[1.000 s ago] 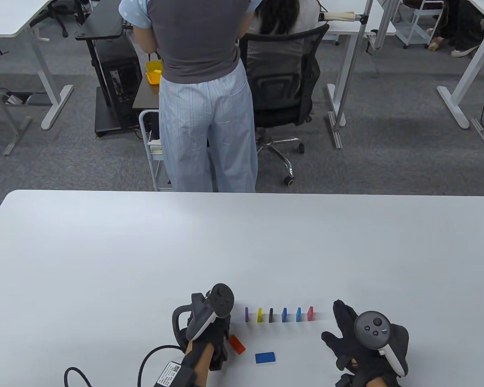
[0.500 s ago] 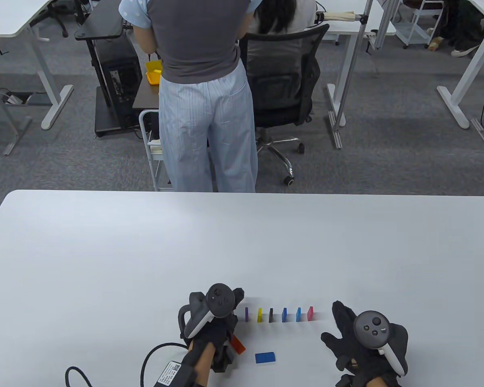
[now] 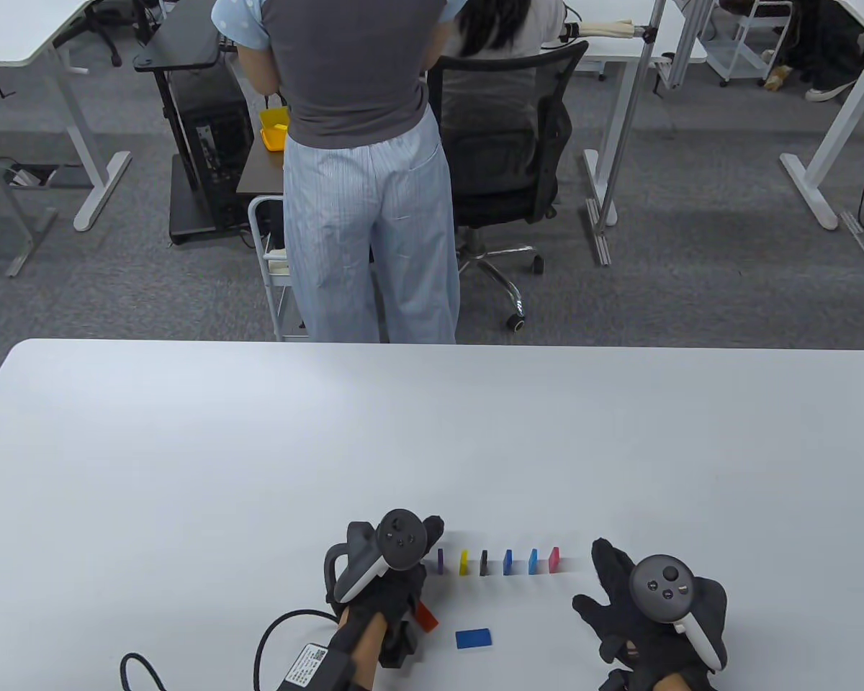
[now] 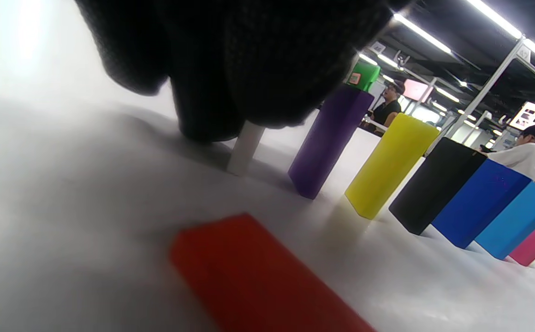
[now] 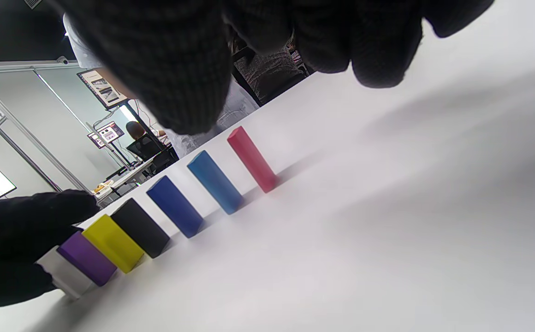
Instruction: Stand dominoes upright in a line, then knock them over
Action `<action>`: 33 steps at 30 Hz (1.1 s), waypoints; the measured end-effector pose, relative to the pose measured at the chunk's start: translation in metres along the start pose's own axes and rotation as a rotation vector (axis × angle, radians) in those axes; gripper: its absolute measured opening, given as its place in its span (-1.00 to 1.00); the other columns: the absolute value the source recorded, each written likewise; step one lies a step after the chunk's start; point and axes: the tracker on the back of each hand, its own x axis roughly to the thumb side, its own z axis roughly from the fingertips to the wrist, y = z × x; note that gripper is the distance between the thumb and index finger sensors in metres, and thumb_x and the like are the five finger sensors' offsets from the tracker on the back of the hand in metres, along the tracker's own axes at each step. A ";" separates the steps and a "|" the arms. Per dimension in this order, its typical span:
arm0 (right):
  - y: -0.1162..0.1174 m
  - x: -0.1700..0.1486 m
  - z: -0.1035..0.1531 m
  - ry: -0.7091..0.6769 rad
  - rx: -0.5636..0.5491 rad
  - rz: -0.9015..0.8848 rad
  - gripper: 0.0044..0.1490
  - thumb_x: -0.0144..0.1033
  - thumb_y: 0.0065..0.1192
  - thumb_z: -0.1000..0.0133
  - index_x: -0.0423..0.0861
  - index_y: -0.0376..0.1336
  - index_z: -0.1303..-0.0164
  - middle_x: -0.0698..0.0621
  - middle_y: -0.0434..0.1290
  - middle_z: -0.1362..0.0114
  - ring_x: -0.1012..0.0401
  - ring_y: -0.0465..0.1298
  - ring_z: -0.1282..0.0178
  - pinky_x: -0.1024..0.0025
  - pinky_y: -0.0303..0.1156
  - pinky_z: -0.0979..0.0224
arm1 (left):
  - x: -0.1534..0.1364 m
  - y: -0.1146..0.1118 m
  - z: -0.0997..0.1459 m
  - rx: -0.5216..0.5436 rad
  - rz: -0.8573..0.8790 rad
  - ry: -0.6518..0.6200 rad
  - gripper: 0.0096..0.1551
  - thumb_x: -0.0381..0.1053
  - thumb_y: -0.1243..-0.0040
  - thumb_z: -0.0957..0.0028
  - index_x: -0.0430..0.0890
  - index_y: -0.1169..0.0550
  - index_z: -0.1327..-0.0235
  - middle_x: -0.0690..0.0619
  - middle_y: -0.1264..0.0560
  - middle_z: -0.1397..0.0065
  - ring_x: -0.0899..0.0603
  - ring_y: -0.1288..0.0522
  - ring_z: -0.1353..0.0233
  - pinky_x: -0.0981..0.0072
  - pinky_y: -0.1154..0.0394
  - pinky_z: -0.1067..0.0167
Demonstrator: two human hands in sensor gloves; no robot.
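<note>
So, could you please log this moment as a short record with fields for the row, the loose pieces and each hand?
standing row: purple domino, yellow, black, dark blue, light blue, pink, all upright
being added: white domino, upright at the purple end
left hand: fingers pinch the white domino's top
right hand: open, empty, right of the pink domino
lying flat: red domino, blue domino
surface: white table
</note>
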 end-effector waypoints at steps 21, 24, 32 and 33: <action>0.002 0.001 0.000 -0.007 0.004 0.011 0.07 -0.04 0.45 0.08 -0.19 0.08 -0.57 -0.31 0.23 -0.56 -0.27 0.39 -0.45 -0.28 0.21 -0.49 | 0.003 -0.004 -0.001 -0.049 -0.032 0.021 -0.16 -0.15 -0.51 0.20 0.20 -0.38 -0.37 0.05 -0.53 -0.49 -0.07 -0.69 -0.35 -0.04 -0.56 -0.41; 0.001 0.001 0.000 -0.007 0.000 0.007 0.07 -0.04 0.45 0.08 -0.19 0.08 -0.57 -0.32 0.23 -0.56 -0.27 0.39 -0.45 -0.29 0.21 -0.49 | 0.000 0.001 0.001 -0.058 -0.012 0.037 -0.12 -0.10 -0.53 0.21 0.19 -0.35 -0.40 0.04 -0.48 -0.54 -0.14 -0.68 -0.37 -0.08 -0.53 -0.42; -0.005 0.001 0.001 -0.008 -0.028 -0.013 0.08 -0.04 0.46 0.08 -0.19 0.07 -0.57 -0.32 0.23 -0.56 -0.27 0.39 -0.45 -0.29 0.21 -0.49 | 0.003 0.046 0.033 0.074 -0.117 0.110 0.03 0.17 -0.47 0.23 0.17 -0.18 -0.50 -0.02 -0.39 -0.62 -0.26 -0.57 -0.46 -0.15 -0.42 -0.49; -0.005 0.001 0.002 -0.008 -0.035 -0.012 0.08 -0.04 0.46 0.08 -0.19 0.07 -0.57 -0.32 0.23 -0.56 -0.27 0.39 -0.45 -0.30 0.20 -0.49 | 0.003 0.049 0.038 0.077 -0.118 0.110 0.08 0.24 -0.45 0.24 0.16 -0.14 -0.52 -0.04 -0.38 -0.62 -0.27 -0.58 -0.45 -0.15 -0.43 -0.48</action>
